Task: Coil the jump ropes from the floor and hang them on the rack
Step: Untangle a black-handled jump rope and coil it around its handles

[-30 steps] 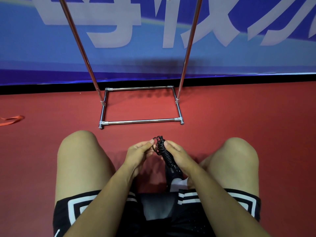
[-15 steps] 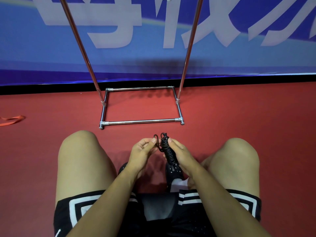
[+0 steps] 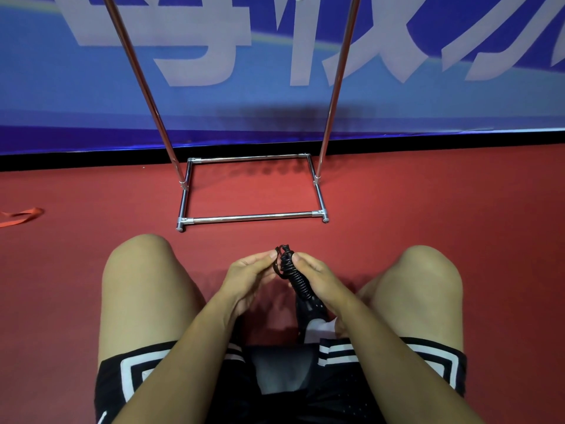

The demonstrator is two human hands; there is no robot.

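One jump rope coiled, hanging yet to come.
Both hands, left hand and right hand, pinch the black jump rope bundle; the rack bars in view carry nothing.

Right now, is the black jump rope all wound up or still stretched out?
Wound up. The jump rope sits in tight black turns, a short bundle held between the left hand and right hand.

The left hand has closed onto the jump rope (loose loop).
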